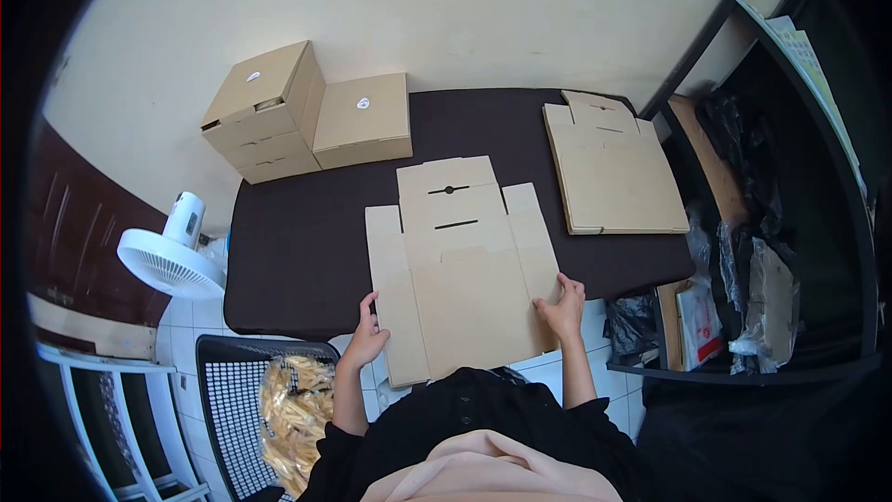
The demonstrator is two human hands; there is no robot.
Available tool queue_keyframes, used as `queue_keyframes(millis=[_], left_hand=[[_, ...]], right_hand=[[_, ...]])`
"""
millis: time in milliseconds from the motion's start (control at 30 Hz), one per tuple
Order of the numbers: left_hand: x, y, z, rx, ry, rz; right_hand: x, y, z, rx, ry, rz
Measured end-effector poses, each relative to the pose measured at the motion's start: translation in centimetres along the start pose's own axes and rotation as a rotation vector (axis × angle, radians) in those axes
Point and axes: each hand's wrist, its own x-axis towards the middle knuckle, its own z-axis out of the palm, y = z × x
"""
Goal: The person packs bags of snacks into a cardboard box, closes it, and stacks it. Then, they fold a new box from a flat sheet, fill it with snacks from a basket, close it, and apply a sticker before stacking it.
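A flat, unfolded cardboard box blank (460, 265) lies on the dark table (297, 242), its near end hanging over the front edge. My left hand (365, 335) grips the blank's near left edge. My right hand (562, 307) holds the near right edge, fingers resting on the right flap. The blank has two slots in its far panels.
A stack of flat blanks (613, 167) lies at the table's far right. Three assembled cardboard boxes (302, 116) sit at the far left. A white fan (172, 256) stands left of the table, a black basket with yellowish filling (288, 400) below it, and cluttered shelves (753, 251) at right.
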Motion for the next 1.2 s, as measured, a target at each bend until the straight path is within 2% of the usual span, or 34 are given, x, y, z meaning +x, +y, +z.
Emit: queue_keyframes(millis=[100,167,233,300,367,433,467,533,700,767,833,900,967,1000,1033,1100,1133,1167,1200], left_hand=[[-2.3,0.1,2.2,-0.143,0.067,0.054],[-3.3,-0.5,2.6,-0.109,0.096,0.004],[-4.9,-1.5,3.1,-0.067,0.124,-0.056],[-5.7,-2.0,3.6,-0.179,0.200,0.036],[-6.6,-1.8,3.7,-0.152,0.233,0.008],[-7.2,-2.0,4.3,-0.165,0.321,0.124],[-7.3,-2.1,4.5,-0.164,0.333,0.119],[-6.8,-1.5,4.9,-0.299,0.389,0.131],[-3.8,1.1,4.5,-0.228,0.400,0.275],[-2.0,2.5,4.4,-0.222,0.396,0.336],[-0.5,4.5,5.0,-0.163,0.412,0.357],[2.8,3.3,4.5,-0.119,0.401,0.376],[5.4,2.3,4.5,0.109,0.430,0.237],[5.7,2.4,4.9,0.396,0.571,0.284],[5.8,2.5,5.4,0.395,0.567,0.289],[5.7,3.0,6.1,0.781,0.768,0.166],[5.6,3.7,6.2,0.782,0.764,0.169],[5.3,4.2,6.2,0.799,0.802,0.275],[5.1,4.7,6.2,0.814,0.840,0.380]], right_hand=[[-0.4,1.5,-0.6,0.007,-0.013,-0.044],[-0.7,2.3,-1.1,-0.011,-0.014,-0.078],[-1.0,3.1,-1.4,0.178,-0.071,-0.019],[-0.9,4.6,-0.6,0.245,-0.114,-0.014],[-0.7,5.7,0.6,0.310,-0.152,-0.012],[-1.3,5.6,1.3,0.542,-0.197,0.096],[-1.5,5.6,1.4,0.543,-0.209,0.094],[-1.2,5.2,1.6,0.562,-0.194,0.090],[1.4,3.1,0.4,0.660,-0.156,0.037],[2.6,2.3,-0.4,0.752,-0.060,-0.026],[4.2,2.0,-0.8,0.737,-0.030,-0.045],[6.2,2.0,-0.5,0.555,0.029,-0.030],[7.6,2.2,0.0,0.471,0.008,-0.010],[7.9,1.9,0.1,0.284,0.062,-0.059],[8.2,1.7,0.2,0.098,0.115,-0.106],[8.4,1.1,-0.3,0.033,0.127,-0.056],[8.5,0.5,-1.0,0.089,0.023,-0.007],[8.5,0.1,-1.3,0.143,-0.084,0.044],[8.9,0.5,-1.2,0.142,-0.084,0.047]])
